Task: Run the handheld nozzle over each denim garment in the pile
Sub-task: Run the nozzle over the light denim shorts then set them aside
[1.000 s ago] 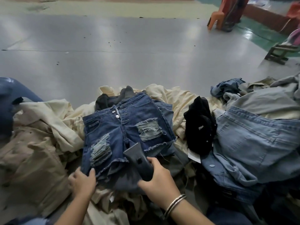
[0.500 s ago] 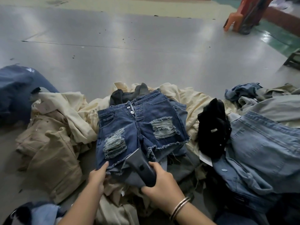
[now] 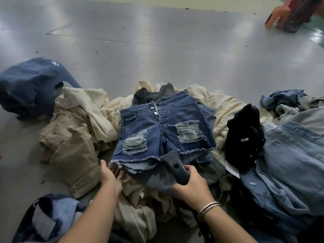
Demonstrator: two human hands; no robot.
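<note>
Denim shorts [image 3: 163, 130] lie atop my clothes heap on the grey floor [image 3: 157, 55]. My right hand [image 3: 191, 186] grips the dark nozzle [image 3: 175, 165] at their hem; my left hand [image 3: 109, 176] pinches the frayed leg. Beige garments [image 3: 75, 137] crowd left, light jeans [image 3: 289, 163] right.

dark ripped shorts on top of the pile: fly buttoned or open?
Open, at least partly. On the shorts the placket lies folded aside, showing two loose metal buttons and empty buttonholes. Whether the waistband button is fastened, cannot tell.
</note>
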